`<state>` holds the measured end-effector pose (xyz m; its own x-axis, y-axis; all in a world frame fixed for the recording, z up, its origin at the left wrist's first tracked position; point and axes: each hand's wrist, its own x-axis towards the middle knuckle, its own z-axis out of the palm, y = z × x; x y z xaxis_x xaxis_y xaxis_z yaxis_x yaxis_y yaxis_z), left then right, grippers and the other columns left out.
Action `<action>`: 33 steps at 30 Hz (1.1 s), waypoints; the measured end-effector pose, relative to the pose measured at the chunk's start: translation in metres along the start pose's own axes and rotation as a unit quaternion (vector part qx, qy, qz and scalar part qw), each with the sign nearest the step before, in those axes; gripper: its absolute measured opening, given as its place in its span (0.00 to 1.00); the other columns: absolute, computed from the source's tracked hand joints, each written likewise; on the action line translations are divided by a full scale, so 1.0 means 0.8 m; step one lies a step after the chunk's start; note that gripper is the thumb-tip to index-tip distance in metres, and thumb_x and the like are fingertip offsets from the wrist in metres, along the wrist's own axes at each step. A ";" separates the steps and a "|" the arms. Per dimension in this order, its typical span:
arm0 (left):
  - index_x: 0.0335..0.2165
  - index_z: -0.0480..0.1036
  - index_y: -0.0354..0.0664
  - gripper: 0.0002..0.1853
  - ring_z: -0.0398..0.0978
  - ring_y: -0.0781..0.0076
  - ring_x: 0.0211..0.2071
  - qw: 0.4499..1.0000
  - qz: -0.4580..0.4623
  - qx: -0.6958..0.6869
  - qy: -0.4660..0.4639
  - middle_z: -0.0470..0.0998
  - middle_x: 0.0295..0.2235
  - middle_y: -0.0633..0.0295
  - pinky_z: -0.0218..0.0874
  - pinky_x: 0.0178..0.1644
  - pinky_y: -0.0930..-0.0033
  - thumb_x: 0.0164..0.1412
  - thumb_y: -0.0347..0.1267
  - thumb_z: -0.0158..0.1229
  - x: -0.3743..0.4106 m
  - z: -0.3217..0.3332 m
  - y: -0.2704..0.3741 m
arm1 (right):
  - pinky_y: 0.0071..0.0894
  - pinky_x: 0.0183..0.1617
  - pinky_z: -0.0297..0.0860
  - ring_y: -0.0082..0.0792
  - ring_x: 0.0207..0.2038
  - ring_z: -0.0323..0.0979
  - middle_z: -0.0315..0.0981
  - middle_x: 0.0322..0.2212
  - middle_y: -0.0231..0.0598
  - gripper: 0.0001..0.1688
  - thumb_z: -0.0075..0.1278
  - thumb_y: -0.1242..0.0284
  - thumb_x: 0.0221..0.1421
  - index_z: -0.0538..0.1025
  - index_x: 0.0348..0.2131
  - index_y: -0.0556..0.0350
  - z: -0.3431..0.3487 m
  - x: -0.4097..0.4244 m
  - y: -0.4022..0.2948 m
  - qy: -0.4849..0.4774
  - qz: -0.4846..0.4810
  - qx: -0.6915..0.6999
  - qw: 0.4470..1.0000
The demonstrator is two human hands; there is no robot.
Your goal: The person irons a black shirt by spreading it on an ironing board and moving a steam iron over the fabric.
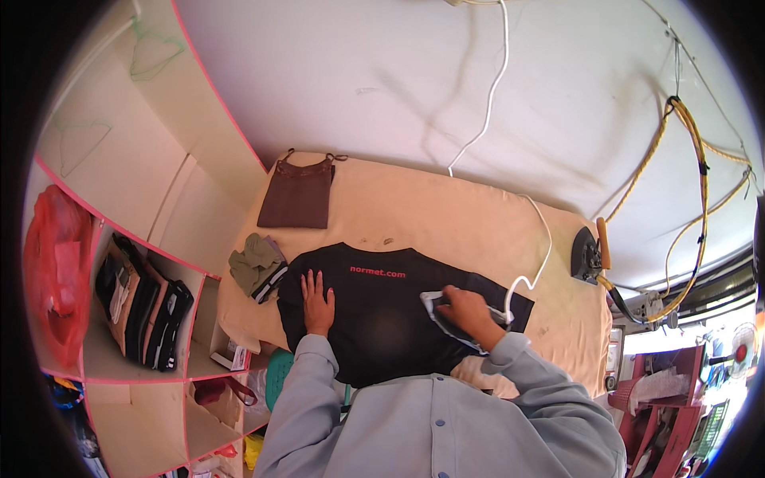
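Observation:
A black T-shirt (382, 316) with red printed writing near its neckline lies spread over a table padded with peach cloth (406, 197). On the shirt's left side, my left hand (318, 303) rests flat with the fingers spread. My right hand (469, 313) grips the handle of a clothes iron (439, 325), which sits on the right part of the shirt. From the iron's rear a white power cord (541, 239) curls up over the cloth towards the wall. The hand and forearm hide much of the iron.
A folded brown camisole (296, 197) and a bunched olive garment (256, 266) lie at the left. A second iron (586, 254) stands at the right edge, its yellow cord (704, 179) hanging from the wall. Pink-edged shelves (137, 382) hold folded clothes (143, 305) and a red plastic bag (57, 269).

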<state>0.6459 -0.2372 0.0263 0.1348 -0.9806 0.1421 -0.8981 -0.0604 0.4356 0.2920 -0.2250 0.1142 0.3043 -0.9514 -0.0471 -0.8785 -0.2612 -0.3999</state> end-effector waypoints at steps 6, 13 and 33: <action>0.56 0.56 0.40 0.27 0.42 0.51 0.62 1.000 0.015 -0.003 0.009 0.49 0.61 0.52 0.44 0.62 0.59 0.59 0.34 0.47 0.003 0.003 0.005 | 0.44 0.37 0.69 0.48 0.33 0.74 0.75 0.28 0.46 0.21 0.56 0.61 0.45 0.70 0.36 0.54 -0.027 -0.011 0.057 0.064 0.113 0.001 0.992; 0.56 0.56 0.40 0.27 0.42 0.51 0.62 1.000 0.011 0.017 0.010 0.49 0.61 0.51 0.43 0.62 0.60 0.59 0.34 0.47 -0.001 0.003 0.004 | 0.44 0.36 0.69 0.45 0.34 0.74 0.75 0.27 0.43 0.20 0.57 0.61 0.44 0.71 0.35 0.53 -0.014 0.017 0.021 -0.001 0.014 -0.013 1.000; 0.36 0.72 0.46 0.22 0.65 0.60 0.46 0.900 0.375 -0.152 -0.159 0.68 0.42 0.62 0.52 0.52 0.59 0.40 0.39 0.66 -0.079 0.000 0.141 | 0.45 0.39 0.69 0.49 0.35 0.73 0.75 0.28 0.49 0.22 0.58 0.61 0.43 0.71 0.35 0.54 -0.033 -0.050 0.067 0.030 0.195 -0.001 0.980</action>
<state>0.5361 -0.1823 0.0662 -0.6328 -0.7307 0.2562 -0.5243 0.6478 0.5527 0.2230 -0.2053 0.1184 -0.0773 -0.9867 -0.1431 -0.9245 0.1246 -0.3603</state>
